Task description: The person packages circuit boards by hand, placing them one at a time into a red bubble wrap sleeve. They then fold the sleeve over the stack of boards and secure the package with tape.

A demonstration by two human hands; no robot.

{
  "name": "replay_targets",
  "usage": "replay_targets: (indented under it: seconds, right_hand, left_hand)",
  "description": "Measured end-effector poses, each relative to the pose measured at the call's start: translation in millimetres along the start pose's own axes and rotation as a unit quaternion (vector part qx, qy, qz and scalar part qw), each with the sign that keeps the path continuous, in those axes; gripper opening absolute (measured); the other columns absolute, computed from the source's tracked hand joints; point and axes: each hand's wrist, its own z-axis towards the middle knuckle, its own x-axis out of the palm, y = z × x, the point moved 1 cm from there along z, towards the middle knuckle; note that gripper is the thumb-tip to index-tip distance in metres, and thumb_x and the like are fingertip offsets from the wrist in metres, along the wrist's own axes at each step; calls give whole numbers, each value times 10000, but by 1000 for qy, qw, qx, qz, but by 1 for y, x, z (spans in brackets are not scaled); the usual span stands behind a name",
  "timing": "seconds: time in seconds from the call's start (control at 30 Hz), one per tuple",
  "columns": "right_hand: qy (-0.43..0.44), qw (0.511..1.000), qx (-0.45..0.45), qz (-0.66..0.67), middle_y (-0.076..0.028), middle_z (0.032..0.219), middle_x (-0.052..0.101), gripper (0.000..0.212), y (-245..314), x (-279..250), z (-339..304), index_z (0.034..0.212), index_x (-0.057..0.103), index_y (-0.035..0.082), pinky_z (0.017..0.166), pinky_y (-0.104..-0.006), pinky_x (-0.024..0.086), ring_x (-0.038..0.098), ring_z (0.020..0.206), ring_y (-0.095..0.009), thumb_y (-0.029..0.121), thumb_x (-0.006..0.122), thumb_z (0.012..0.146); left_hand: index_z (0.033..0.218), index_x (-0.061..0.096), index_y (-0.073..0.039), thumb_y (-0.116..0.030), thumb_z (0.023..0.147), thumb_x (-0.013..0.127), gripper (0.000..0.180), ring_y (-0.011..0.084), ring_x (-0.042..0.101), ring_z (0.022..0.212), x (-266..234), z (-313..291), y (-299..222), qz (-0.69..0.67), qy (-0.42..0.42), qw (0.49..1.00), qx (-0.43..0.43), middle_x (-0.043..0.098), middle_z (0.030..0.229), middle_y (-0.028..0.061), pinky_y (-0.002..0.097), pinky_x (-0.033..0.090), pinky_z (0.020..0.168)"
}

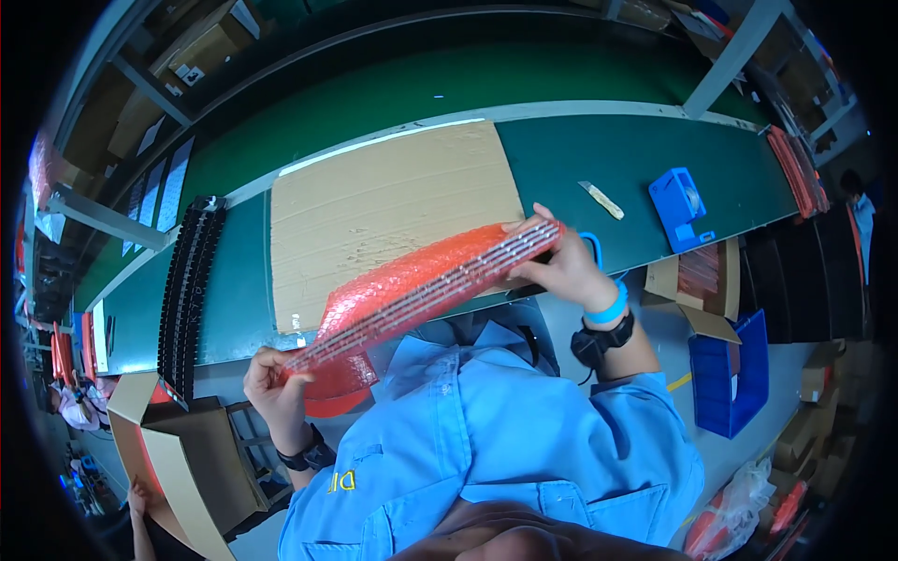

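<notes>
My left hand (276, 381) and my right hand (564, 266) are closed round the two ends of a long, flat bundle of thin strips (449, 280). Silvery lines run along the bundle's edge, and red film covers it. It tilts up toward the right, over the table's near edge, in front of my blue jacket. Red bubble wrap (379, 285) lies against its far side, and a loose red flap hangs below near my left hand. Behind the bundle, a flat cardboard sheet (383, 192) rests on the green table (575, 154). What the strips are, I cannot tell.
On the table lie a cutter knife (603, 201), a blue tape dispenser (675, 210) and a long black slotted rack (190, 290). An open carton (178, 458) stands lower left, with another person's hand (138, 500) beside it. A blue bin (748, 374) is at right.
</notes>
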Motion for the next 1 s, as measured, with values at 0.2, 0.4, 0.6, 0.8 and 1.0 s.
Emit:
replay_targets:
  seconds: [0.2, 0.4, 0.6, 0.8, 1.0]
  right_hand:
    - [74, 995, 4, 62, -111, 1067, 695, 461, 34, -23, 124, 1210, 602, 2, 857, -308, 532, 667, 991, -196, 310, 738, 896]
    - [119, 956, 11, -270, -181, 1035, 701, 456, -45, -8, 227, 1127, 664, 24, 818, -368, 545, 684, 955, -303, 414, 708, 895]
    - [52, 899, -114, -419, -189, 1187, 583, 459, -17, 88, 188, 1128, 647, 31, 915, -445, 486, 567, 1098, -369, 350, 725, 807]
    - [264, 875, -202, -353, -208, 1338, 472, 706, 53, 145, 105, 1285, 509, 0, 936, -552, 455, 445, 1256, -376, 365, 734, 724]
    - [328, 849, -171, -376, -244, 1355, 446, 731, 62, 148, 104, 1290, 480, -37, 932, -569, 474, 440, 1256, -390, 334, 742, 716]
  left_hand:
    - [900, 585, -10, -37, 834, 774, 202, 54, 589, 703, 18, 41, -18, -20, -39, 996, -81, 665, 816, 26, 187, 469, 616]
    - [903, 618, -12, -105, 835, 787, 204, 74, 584, 596, 77, 84, 56, 33, -9, 994, -108, 669, 695, 29, 235, 439, 518]
    - [944, 657, 20, -176, 824, 811, 277, 94, 599, 593, 81, 84, 66, 291, 17, 950, -115, 657, 639, 58, 276, 462, 522]
    - [1008, 674, 19, -188, 811, 817, 319, 97, 619, 610, 72, 72, 35, 303, 72, 942, -122, 667, 650, 66, 275, 478, 532]
    - [1032, 678, 22, -199, 854, 780, 301, 94, 643, 685, 46, 42, 35, 101, 113, 972, -178, 692, 726, 49, 266, 503, 578]
